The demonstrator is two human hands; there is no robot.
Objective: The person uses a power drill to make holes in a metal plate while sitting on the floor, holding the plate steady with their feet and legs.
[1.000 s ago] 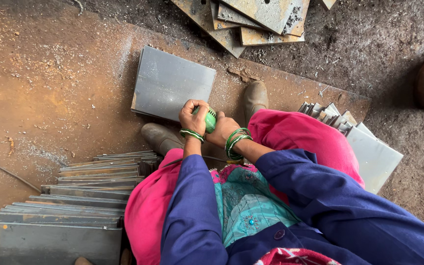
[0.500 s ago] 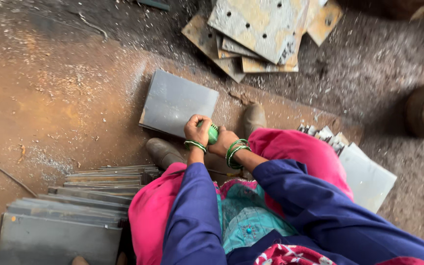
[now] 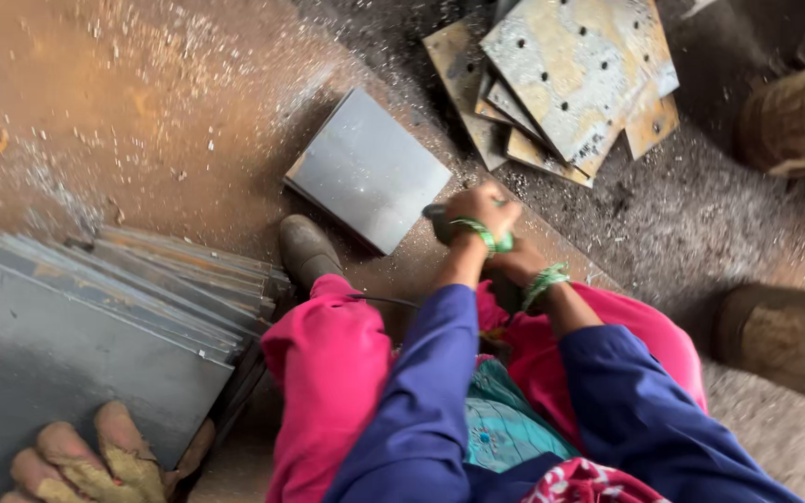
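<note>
Left hand [image 3: 479, 207] and right hand [image 3: 514, 265], each with its grip clamped on a green-handled tool [image 3: 505, 240], just beside the grey square steel plate [image 3: 370, 170] flat on the rusty floor [image 3: 123, 112]. Stacked grey plates [image 3: 114, 307] lie left; drilled rusty plates [image 3: 570, 74] lie beyond.

A small green, dark-tipped tool [image 3: 505, 240], mostly hidden in clasped hands, sits just beside a flat square grey steel plate [image 3: 370, 169] lying on the rusty floor
</note>
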